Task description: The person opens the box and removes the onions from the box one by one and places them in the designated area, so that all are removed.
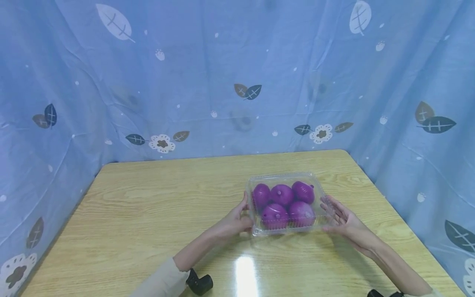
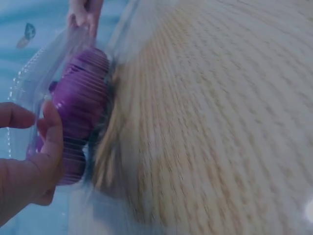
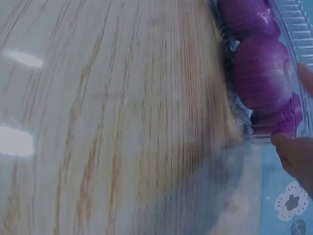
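Clear box [image 1: 260, 231] gripped by left hand [image 1: 234, 222], right hand [image 1: 346, 226] — 5 purple onions [image 1: 282, 195] could be shifted by tilting.

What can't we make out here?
Head: floor of the box beneath the onions, hidden by them.
Head: right wrist's black device, cut off by the bottom edge.
Left wrist: part of the left grip, cut off by the left edge.
Left wrist: onion skin detail, blurred behind ribbed plastic.
Right wrist: most of the right grip, cut off by the right edge.
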Demonstrator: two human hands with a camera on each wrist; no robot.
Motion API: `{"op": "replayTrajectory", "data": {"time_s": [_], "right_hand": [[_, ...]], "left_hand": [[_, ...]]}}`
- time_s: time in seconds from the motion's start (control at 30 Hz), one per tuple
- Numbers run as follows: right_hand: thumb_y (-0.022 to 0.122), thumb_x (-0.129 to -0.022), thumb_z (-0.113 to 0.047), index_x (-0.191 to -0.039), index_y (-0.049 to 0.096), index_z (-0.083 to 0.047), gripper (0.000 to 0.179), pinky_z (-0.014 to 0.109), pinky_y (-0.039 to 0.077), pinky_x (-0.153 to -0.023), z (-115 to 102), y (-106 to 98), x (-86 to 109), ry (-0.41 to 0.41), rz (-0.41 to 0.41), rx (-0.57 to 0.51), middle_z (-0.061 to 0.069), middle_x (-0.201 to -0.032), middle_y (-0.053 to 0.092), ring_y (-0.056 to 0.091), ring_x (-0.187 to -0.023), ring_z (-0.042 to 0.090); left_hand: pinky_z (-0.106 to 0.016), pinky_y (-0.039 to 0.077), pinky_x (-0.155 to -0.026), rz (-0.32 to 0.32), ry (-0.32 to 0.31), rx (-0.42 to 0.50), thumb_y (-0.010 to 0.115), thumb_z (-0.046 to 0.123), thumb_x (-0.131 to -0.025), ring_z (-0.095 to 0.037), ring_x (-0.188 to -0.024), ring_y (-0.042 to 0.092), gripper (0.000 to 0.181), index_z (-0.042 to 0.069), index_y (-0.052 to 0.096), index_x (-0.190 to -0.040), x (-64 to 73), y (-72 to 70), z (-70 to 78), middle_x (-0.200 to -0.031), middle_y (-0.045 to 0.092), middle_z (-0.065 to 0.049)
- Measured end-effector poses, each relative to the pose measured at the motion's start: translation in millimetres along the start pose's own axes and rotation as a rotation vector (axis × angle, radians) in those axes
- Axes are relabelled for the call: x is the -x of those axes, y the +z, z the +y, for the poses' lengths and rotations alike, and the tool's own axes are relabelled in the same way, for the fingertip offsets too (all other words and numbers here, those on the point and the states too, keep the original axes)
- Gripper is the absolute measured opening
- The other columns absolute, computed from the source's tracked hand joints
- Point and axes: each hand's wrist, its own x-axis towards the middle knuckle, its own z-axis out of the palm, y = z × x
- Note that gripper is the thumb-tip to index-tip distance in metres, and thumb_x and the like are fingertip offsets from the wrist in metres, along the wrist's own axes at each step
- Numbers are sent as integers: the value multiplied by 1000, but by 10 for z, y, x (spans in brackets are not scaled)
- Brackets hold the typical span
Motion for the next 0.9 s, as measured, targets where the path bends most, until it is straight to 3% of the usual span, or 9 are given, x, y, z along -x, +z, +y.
{"op": "replayTrajectory", "data": {"time_s": [0.17, 0.37, 0.43, 0.53, 0.63, 0.77, 0.9], "right_hand": [[61, -86, 5, -146, 6, -6, 82, 12, 38, -98, 7, -10, 17, 40, 43, -16, 15, -157, 10, 40, -118, -17], [57, -88, 7, -135, 18, -12, 64, 15, 40, -99, 41, -70, 46, 63, 26, -110, -1, -146, 24, 42, -118, -15], [56, -89, 6, -137, 20, -14, 63, 15, 40, -99, 50, -81, 50, 55, 18, -119, 3, -152, 20, 42, -118, -15], [58, -88, 6, -139, 22, -16, 66, 16, 42, -97, 49, -76, 48, 66, 45, -126, 20, -157, 4, 45, -116, -12], [57, -88, 7, -147, 11, -5, 76, 17, 44, -95, 32, -67, 42, 93, 82, -119, 29, -153, -9, 46, -117, -9], [60, -90, 0, -147, -1, 10, 84, 13, 43, -94, -10, -49, 51, 154, 142, -6, 30, -154, -2, 38, -127, -1], [66, -90, -8, -145, 20, 11, 75, 14, 47, -87, -47, -15, 56, 171, 210, 200, 31, -146, 27, 50, -118, 2]], "left_hand": [[-36, 52, -86, 35, 6, 9, 56, -5, -85, -13, -77, 58, 98, 18, -10, -153, -6, 13, 33, -151, 20, -21], [-36, 53, -87, 49, 18, 33, 56, -9, -83, -12, -74, 56, 97, 17, -5, -154, -19, 23, 38, -147, 25, -21], [-36, 53, -86, 51, 12, 39, 56, -10, -83, -11, -74, 55, 97, 18, -5, -154, -26, 26, 36, -147, 24, -21], [-34, 53, -84, 56, 7, 49, 56, -11, -83, -11, -74, 54, 98, 18, -5, -154, -36, 34, 35, -147, 24, -21], [-33, 53, -83, 54, 5, 53, 55, -11, -83, -10, -73, 53, 98, 18, -6, -154, -41, 38, 35, -147, 24, -21], [-34, 52, -84, 55, -1, 45, 55, -10, -83, -10, -73, 52, 98, 18, -6, -154, -40, 31, 34, -148, 22, -21], [-34, 51, -85, 66, -11, 46, 55, -9, -82, -11, -74, 51, 98, 19, -5, -154, -41, 12, 36, -149, 20, -22]]}}
